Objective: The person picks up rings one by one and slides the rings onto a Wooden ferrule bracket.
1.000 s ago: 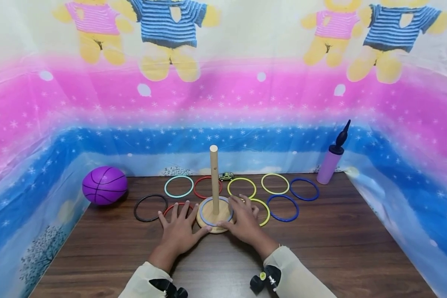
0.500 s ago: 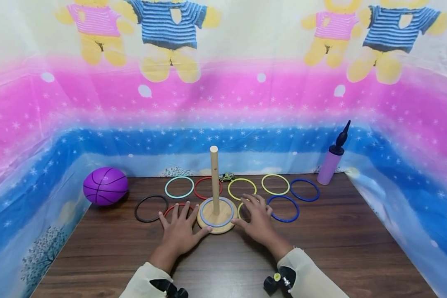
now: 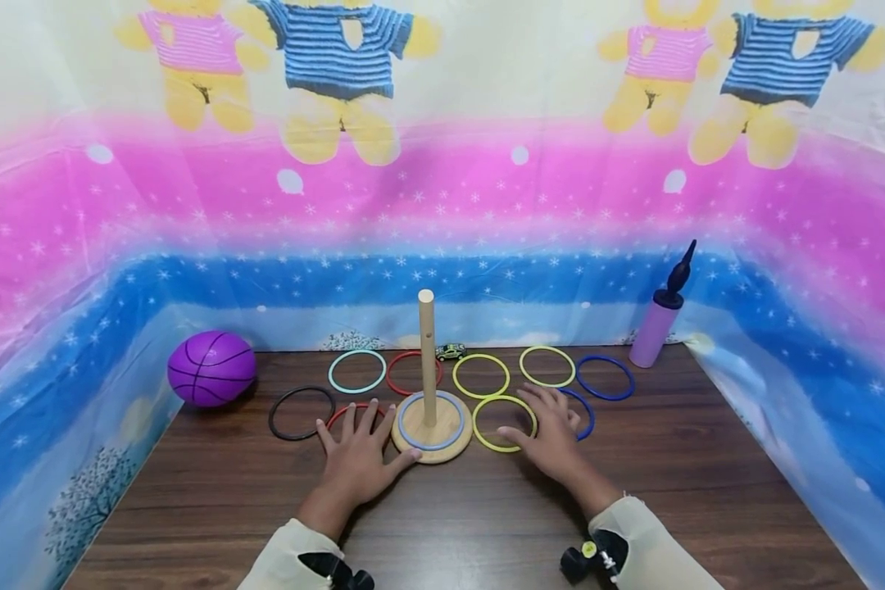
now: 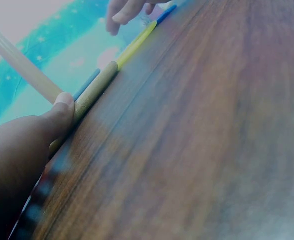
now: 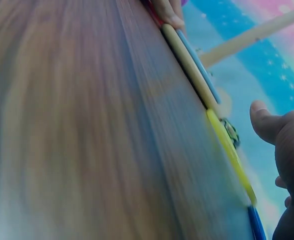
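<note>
A round wooden base (image 3: 457,442) with an upright wooden peg (image 3: 428,360) stands mid-table. A pale blue ring (image 3: 431,448) lies flat on the base, around the peg. My left hand (image 3: 361,463) has its fingers spread over the near red ring (image 3: 332,420), and its thumb (image 4: 62,107) touches the base's edge. My right hand (image 3: 553,434) hovers with nothing in it, thumb and fingers apart, over the right side of the near yellow ring (image 3: 487,445). In the right wrist view, a gap shows between the right thumb (image 5: 264,122) and that ring.
Behind lie a turquoise ring (image 3: 331,381), another red ring (image 3: 388,381), two more yellow rings and two blue rings, with a black ring (image 3: 270,422) at left. A purple ball (image 3: 211,369), a toy car (image 3: 451,351) and a hand pump (image 3: 655,328) stand along the back.
My right hand has left the pale blue ring and base and moved right, over the near yellow ring. The left hand has stayed in place.
</note>
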Action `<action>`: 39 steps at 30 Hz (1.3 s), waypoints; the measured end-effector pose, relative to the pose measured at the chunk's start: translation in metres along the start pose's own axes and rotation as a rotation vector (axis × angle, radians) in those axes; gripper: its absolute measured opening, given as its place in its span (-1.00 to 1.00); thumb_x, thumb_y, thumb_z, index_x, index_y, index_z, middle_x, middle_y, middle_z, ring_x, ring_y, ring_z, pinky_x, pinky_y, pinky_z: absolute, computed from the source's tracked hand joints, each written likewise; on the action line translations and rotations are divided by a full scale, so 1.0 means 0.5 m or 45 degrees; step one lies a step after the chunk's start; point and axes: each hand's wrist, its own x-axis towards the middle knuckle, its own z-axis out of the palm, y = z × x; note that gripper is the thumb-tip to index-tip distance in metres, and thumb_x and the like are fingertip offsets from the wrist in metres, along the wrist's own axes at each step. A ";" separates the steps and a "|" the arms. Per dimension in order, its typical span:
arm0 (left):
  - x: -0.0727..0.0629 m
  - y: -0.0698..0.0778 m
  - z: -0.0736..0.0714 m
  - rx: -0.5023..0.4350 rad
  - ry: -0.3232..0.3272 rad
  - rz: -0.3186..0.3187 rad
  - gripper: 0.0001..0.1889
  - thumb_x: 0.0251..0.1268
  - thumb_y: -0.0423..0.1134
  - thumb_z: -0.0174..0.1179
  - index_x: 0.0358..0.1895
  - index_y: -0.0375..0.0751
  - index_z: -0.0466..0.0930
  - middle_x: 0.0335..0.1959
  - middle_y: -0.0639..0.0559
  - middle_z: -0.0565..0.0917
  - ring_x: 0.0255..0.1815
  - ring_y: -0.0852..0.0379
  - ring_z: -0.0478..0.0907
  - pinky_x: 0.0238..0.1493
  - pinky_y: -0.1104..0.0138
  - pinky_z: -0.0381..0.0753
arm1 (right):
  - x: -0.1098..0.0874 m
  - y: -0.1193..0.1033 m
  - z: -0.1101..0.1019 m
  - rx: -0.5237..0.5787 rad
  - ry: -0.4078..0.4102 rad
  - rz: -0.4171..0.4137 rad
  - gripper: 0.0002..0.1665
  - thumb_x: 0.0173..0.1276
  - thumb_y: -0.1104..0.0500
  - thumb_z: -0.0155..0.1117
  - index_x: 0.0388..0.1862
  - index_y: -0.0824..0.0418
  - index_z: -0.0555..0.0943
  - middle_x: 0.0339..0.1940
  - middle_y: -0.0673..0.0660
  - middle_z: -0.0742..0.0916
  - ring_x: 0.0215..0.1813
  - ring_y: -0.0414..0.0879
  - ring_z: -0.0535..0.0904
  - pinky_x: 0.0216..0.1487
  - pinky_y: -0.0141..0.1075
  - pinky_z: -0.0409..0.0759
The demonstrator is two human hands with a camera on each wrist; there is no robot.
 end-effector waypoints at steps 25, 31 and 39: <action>-0.005 0.000 -0.004 -0.017 0.025 0.017 0.00 0.44 0.60 0.07 0.76 0.11 0.25 0.78 -0.23 0.21 0.80 -0.53 -0.02 0.51 -0.74 -0.29 | -0.017 0.107 -0.093 -0.075 0.037 0.210 -0.06 0.39 -0.12 0.63 0.59 0.29 0.50 0.70 0.37 0.39 0.71 0.46 0.08 0.39 0.50 0.03; -0.005 0.002 -0.005 -0.019 0.024 0.018 -0.01 0.44 0.59 0.08 0.76 0.10 0.26 0.78 -0.23 0.22 0.80 -0.53 -0.02 0.50 -0.74 -0.27 | -0.020 0.129 -0.104 -0.076 0.004 0.264 -0.04 0.43 -0.18 0.58 0.62 0.28 0.48 0.73 0.39 0.35 0.72 0.50 0.04 0.41 0.52 0.03; -0.004 0.003 -0.005 -0.015 0.010 0.007 -0.01 0.44 0.60 0.07 0.77 0.13 0.23 0.80 -0.23 0.19 0.81 -0.53 -0.05 0.52 -0.72 -0.31 | -0.017 0.141 -0.108 -0.084 -0.033 0.290 0.00 0.39 -0.25 0.59 0.60 0.29 0.50 0.72 0.40 0.35 0.72 0.52 0.01 0.39 0.54 0.04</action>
